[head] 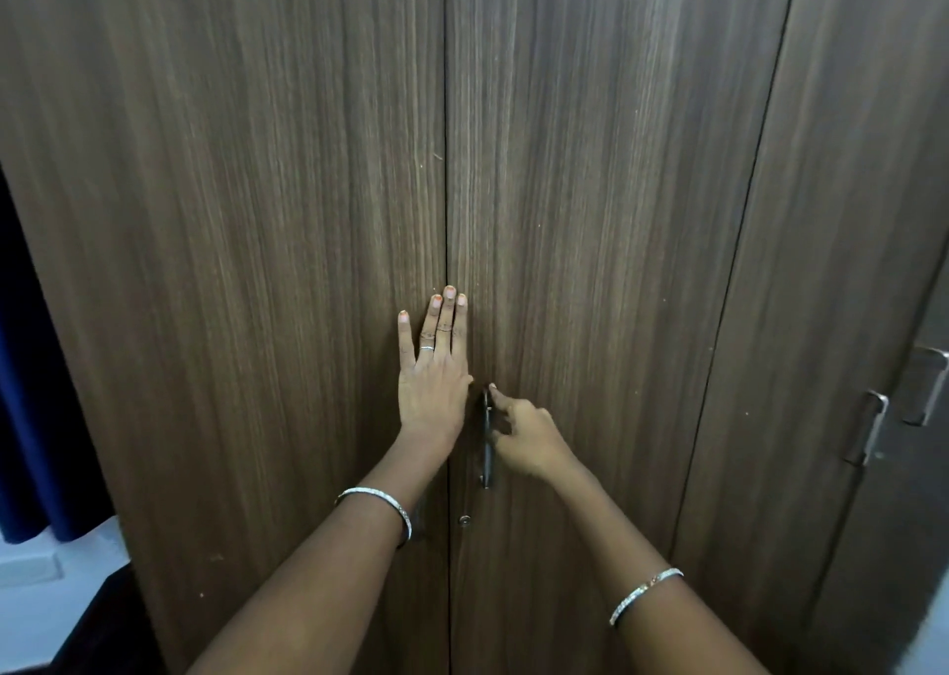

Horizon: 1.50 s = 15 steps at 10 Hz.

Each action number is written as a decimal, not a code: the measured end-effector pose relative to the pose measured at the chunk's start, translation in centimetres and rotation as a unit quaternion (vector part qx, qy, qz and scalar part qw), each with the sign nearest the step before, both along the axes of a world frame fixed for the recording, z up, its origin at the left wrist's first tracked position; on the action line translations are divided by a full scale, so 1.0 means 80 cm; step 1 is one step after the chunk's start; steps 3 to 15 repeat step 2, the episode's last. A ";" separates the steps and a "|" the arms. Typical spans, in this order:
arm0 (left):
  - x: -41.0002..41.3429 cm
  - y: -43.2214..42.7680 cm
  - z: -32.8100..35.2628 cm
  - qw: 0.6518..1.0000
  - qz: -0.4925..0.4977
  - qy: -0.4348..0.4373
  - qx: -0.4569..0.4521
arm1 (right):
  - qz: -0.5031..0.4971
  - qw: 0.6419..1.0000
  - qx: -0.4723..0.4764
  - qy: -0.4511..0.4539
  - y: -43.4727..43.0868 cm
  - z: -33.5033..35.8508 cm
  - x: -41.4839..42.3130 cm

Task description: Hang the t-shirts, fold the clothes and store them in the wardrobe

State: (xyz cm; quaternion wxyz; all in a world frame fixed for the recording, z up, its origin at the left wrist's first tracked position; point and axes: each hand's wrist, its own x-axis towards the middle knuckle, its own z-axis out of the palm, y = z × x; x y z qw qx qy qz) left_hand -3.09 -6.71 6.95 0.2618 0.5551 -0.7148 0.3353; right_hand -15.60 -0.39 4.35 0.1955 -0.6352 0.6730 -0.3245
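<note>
**Head view: wardrobe shut, handle taken in hand**

Head view is filled by the wardrobe (590,109), which stands close in front with both doors closed and meeting at a middle seam. The left hand (434,387) is laid flat, fingers straight, against the left door (231,263), just beside the seam. The right hand (524,435) is curled round the dark upright handle (487,461) on the right door (606,263) — a keyhole (464,520) is seen below it.

The doors are judged stiff, flat and fairly heavy, and hinged at their outer edges. Nothing is offered by the smooth panel to grip, so hold is best taken at the handle, where leverage is greatest. A steady pull is called for — if the lock is engaged, the door will not give. A blue curtain (31,417) is seen at far left.
</note>
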 end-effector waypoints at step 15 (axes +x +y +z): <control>-0.001 0.046 0.011 0.997 0.013 0.009 0.082 | -0.007 0.995 -0.086 -0.047 0.071 0.020 -0.037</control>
